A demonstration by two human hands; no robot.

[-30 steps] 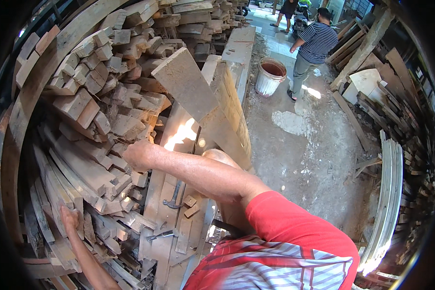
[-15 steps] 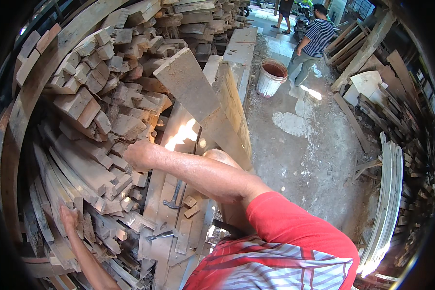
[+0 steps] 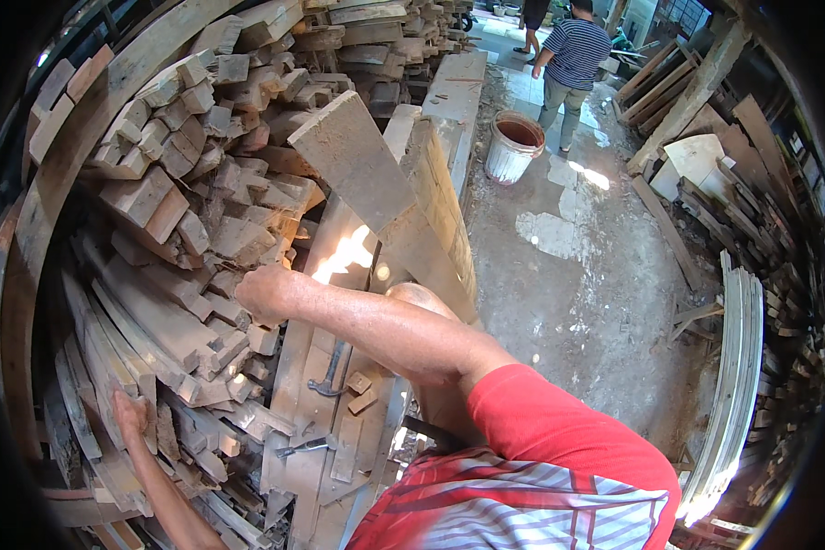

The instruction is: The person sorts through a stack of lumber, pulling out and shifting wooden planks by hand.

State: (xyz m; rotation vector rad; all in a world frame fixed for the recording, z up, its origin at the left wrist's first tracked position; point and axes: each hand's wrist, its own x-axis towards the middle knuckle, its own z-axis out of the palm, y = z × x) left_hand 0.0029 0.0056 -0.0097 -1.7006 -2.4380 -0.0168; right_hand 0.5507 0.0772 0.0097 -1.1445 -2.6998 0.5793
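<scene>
Wooden planks (image 3: 170, 316) beside right hand (image 3: 266, 291).

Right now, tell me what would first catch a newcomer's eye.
Likely the red sleeve, right of lower centre, and the right hand by the stacked timber at left. Next, perhaps, the white bucket near the top, right of centre, with a person in a striped shirt beyond it.
</scene>
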